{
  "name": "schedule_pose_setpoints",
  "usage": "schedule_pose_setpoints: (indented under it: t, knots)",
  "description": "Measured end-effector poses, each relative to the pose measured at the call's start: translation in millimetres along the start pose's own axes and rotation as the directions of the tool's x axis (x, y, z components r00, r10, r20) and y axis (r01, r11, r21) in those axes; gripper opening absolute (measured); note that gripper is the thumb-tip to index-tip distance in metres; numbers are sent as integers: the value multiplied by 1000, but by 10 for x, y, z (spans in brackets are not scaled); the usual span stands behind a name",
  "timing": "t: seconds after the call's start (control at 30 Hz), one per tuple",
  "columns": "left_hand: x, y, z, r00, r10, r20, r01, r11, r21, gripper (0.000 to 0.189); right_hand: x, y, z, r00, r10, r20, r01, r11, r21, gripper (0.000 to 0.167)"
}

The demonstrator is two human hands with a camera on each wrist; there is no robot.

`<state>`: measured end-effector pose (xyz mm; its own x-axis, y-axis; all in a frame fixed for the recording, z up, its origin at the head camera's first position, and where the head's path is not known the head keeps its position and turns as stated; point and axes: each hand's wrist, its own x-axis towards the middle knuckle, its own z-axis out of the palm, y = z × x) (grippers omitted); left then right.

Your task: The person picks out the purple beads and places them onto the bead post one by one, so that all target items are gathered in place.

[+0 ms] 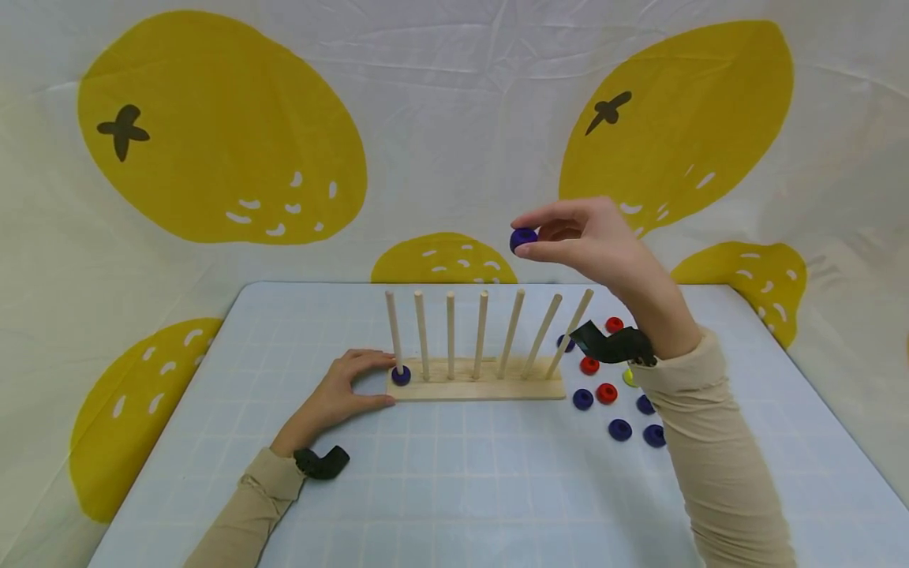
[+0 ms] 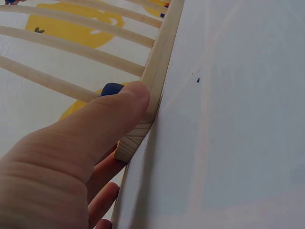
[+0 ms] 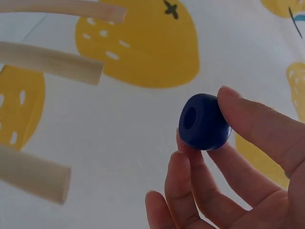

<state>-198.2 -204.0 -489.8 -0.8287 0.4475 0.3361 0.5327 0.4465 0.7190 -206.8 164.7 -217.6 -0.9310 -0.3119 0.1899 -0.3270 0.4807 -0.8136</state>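
A wooden peg rack (image 1: 483, 390) with several upright pegs stands on the table. My left hand (image 1: 353, 386) grips its left end, thumb along the front edge and fingers behind; the left wrist view shows the thumb (image 2: 109, 112) against the base (image 2: 159, 62). One blue bead (image 1: 401, 376) sits at the bottom of the leftmost peg. Raised above the right-hand pegs, my right hand (image 1: 592, 237) pinches another blue bead (image 1: 523, 240) between thumb and fingers. In the right wrist view, the hole of this held bead (image 3: 205, 121) faces left, apart from the peg tips (image 3: 57, 183).
Right of the rack lie several loose beads: blue ones (image 1: 620, 430), red ones (image 1: 607, 394) and a yellow-green one (image 1: 629, 378) partly behind the right forearm. The white table (image 1: 440, 497) ends at a back edge before a lemon-print cloth (image 1: 454, 142).
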Motion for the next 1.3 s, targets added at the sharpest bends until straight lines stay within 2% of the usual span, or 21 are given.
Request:
schedule_pose_setpoints:
  t: [0.2,0.6,0.93,1.0,1.1,1.3]
  knots:
    - [-1,-8,6,1000,5,-7,-5,1000,0,61,58,-137,135,1000,-27,14,26,999,41,31]
    - [6,4,10,1000,18,-12,-18,1000,1,61,197,-300,459,988,-133,81,123,986,113,28]
    - [-4,9,-1,1000,22,-13,-22,1000,-3,61,332,-332,671,969,-213,125,179,954,242,27]
    - [-4,11,-2,1000,16,-12,-16,1000,-4,61,365,-323,713,959,-250,135,212,945,249,28]
    - [-8,12,-3,1000,2,-8,-2,1000,-6,61,419,-282,784,931,-334,146,292,923,249,28]
    - [-16,-1,2,1000,-9,-6,9,1000,-3,61,515,-133,935,841,-527,123,478,830,288,29]
